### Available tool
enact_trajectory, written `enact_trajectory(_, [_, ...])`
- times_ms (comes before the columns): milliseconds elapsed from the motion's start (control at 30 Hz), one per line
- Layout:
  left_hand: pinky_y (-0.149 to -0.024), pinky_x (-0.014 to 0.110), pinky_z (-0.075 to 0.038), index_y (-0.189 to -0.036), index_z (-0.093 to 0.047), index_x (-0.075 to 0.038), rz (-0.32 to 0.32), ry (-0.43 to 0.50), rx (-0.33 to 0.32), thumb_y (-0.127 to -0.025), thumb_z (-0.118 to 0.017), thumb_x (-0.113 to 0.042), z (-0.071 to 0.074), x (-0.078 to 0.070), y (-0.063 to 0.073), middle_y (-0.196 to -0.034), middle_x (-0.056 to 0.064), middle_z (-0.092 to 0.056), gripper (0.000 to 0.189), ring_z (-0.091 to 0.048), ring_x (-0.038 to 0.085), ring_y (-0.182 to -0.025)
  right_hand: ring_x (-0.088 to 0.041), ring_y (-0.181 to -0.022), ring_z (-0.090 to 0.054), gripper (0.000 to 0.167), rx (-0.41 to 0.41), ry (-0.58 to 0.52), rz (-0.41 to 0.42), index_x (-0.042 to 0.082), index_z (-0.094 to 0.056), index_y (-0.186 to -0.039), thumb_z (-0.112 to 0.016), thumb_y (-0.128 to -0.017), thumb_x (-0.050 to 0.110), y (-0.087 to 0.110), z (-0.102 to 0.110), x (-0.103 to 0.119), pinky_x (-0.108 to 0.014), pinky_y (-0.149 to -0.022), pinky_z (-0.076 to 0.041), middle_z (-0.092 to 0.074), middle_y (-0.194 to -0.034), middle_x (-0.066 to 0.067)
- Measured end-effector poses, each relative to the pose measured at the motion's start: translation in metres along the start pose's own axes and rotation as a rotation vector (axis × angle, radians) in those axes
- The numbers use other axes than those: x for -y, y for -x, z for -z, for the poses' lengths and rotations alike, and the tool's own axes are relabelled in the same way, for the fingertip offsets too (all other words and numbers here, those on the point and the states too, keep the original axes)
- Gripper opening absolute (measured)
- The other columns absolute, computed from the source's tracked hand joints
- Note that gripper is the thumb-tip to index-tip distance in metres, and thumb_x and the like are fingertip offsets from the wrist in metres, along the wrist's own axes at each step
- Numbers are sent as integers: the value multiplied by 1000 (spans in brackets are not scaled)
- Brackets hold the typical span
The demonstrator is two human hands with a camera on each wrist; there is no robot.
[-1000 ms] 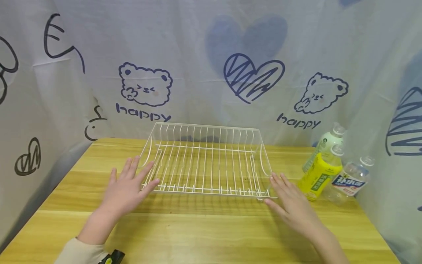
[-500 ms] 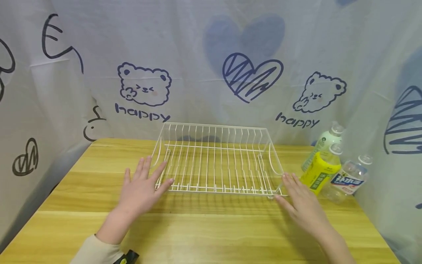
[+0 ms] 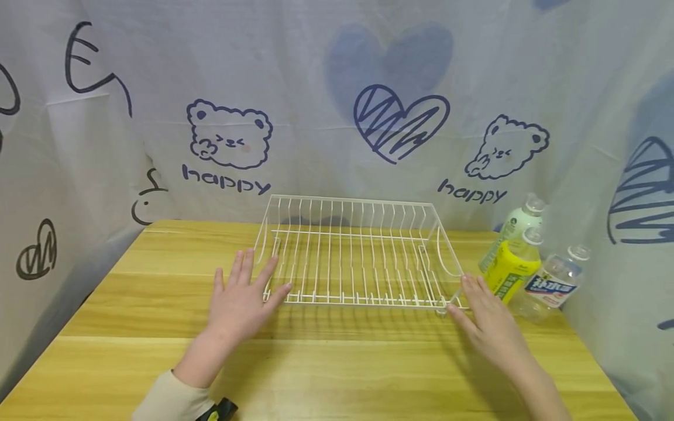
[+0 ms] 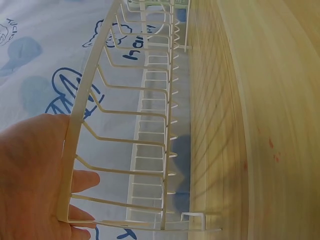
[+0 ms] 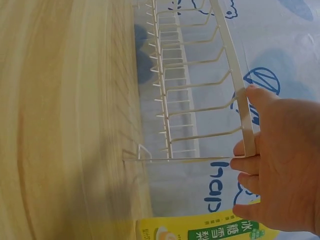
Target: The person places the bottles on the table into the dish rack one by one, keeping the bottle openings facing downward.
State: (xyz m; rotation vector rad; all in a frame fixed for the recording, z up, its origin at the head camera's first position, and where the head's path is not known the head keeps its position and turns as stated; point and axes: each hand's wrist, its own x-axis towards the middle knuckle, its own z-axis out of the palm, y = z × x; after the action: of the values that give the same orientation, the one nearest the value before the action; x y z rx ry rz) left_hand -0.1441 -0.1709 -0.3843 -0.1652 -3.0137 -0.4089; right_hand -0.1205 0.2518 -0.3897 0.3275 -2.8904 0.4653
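Where the wire rack (image 3: pixel 351 235) is set: far part of the tabletop (image 3: pixel 337 356).
Left hand (image 3: pixel 239 307), right hand (image 3: pixel 489 321): straight fingers are laid against near corners.
Wire: judged light, stiff; best gripped at both ends.

Head view: moderate, diffuse light, apparently from above. Yellow wood-grain table (image 3: pixel 337 368) reads bright; white cloth backdrop with dark blue line drawings (image 3: pixel 305 58) duller, greyish. White wire rack (image 3: pixel 350 235) throws soft striped shadows onto the table; broader, soft shadow beside the bare right hand (image 3: pixel 489 318) and forearm. Left wrist view: plank lines bow, wide-angle distortion; striped shadows clear. Right wrist view: wide soft-edged shadow across the table; hand partly shaded. Fine detail slightly soft throughout.
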Motion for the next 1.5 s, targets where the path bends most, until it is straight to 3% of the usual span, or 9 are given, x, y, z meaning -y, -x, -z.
enact_trajectory(200, [-118,65,9,-156,-21,-28,3,1,5,-93,-17,-75,-2,-3,0,-164,16,2,79,4,39,-152,-46,-146,-20,70,-32,-11,1,0,-26,-152,-46,-101,43,4,0,-4,-68,-113,-22,-26,-157,-24])
enact_trajectory(467, [-117,66,9,-156,-21,-28,-8,-3,-4,-93,-18,-75,-3,-3,-2,-164,18,1,78,3,40,-152,-47,-146,-21,68,-138,-92,-33,-1,-28,-151,-51,-100,39,13,6,-9,-67,-115,-19,-28,-155,-27])
enact_trajectory(600, [-117,66,10,-156,-21,-28,-10,-7,-5,-93,-18,-75,-1,-2,-2,-164,18,1,79,4,40,-152,-50,-140,-30,64,-257,-142,-75,-1,-36,-148,-56,-98,34,16,10,-12,-67,-113,-23,-34,-151,-30])
enact_trajectory(733, [-117,67,9,-156,-21,-28,-10,-1,-5,-93,-18,-75,0,-3,-2,-164,19,1,78,4,40,-152,-51,-128,-45,56,-405,-154,-119,-2,-48,-138,-64,-94,27,15,12,-17,-66,-105,-35,-49,-140,-29])
enact_trajectory(833, [-117,67,8,-156,-21,-28,-11,3,-5,-93,-19,-74,0,-3,-2,-164,19,1,78,4,40,-152,-48,-122,-49,53,-454,-156,-179,-5,-52,-132,-66,-92,27,13,13,-24,-65,-102,-38,-55,-132,-29])
enact_trajectory(1100, [-117,67,8,-156,-22,-28,-10,10,-15,-93,-19,-75,0,-4,-1,-164,19,1,78,3,40,-152,-47,-112,-47,76,-322,-126,-426,-12,-45,-132,-58,-93,52,4,10,-44,-62,-93,-41,-51,-122,-33])
enact_trajectory(1233, [-117,67,7,-156,-21,-28,-15,9,-14,-93,-18,-75,-1,-4,-1,-164,19,1,79,3,39,-152,-53,-115,-45,92,-235,-89,-529,-14,-41,-134,-53,-89,64,-4,3,-57,-66,-92,-42,-47,-126,-38])
enact_trajectory(1500, [-117,67,8,-157,-19,-28,-18,10,1,-93,-18,-75,-1,-5,0,-164,18,3,79,4,41,-151,-56,-106,-49,104,-90,-52,-649,-17,-41,-127,-46,-84,78,-17,-13,-71,-67,-79,-46,-48,-118,-40])
